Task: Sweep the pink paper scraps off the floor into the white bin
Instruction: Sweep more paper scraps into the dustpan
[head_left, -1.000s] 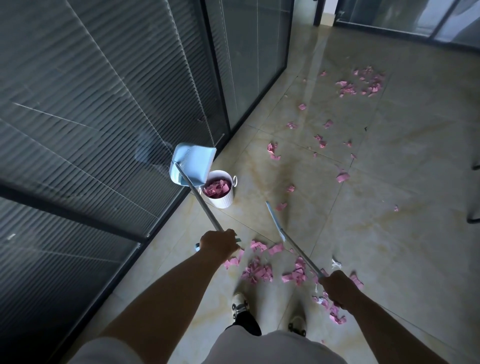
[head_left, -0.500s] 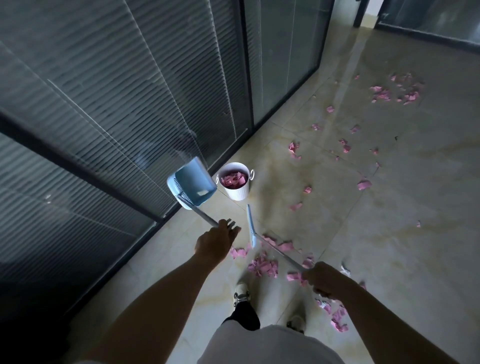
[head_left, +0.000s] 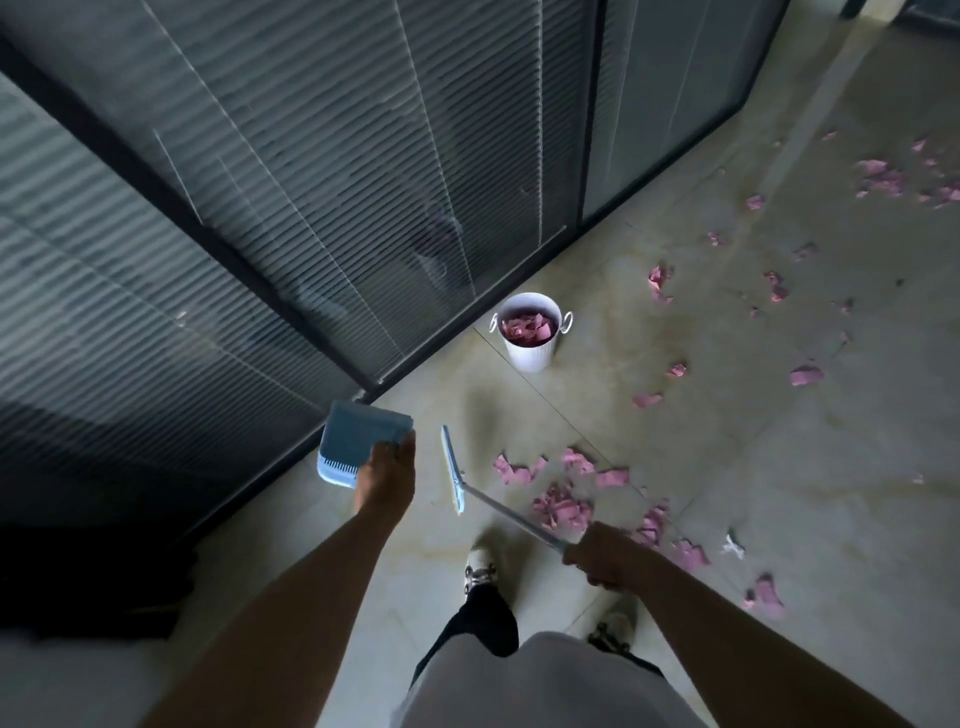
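With left hand (head_left: 385, 475) gripping the dustpan (head_left: 358, 441) and right hand (head_left: 597, 553) clenched round the broom (head_left: 452, 467) handle, the feather-light scraps (head_left: 561, 506) probably scatter unless swept gently.

this looks like an office corridor. dark-framed glass partition walls (head_left: 311, 218) with lowered horizontal blinds (head_left: 130, 338) behind the panes run along the left and continue in further panels ahead. the floor (head_left: 779, 467) is large glossy beige marble-look tiles with thin joints, typical of a commercial building's hallway.
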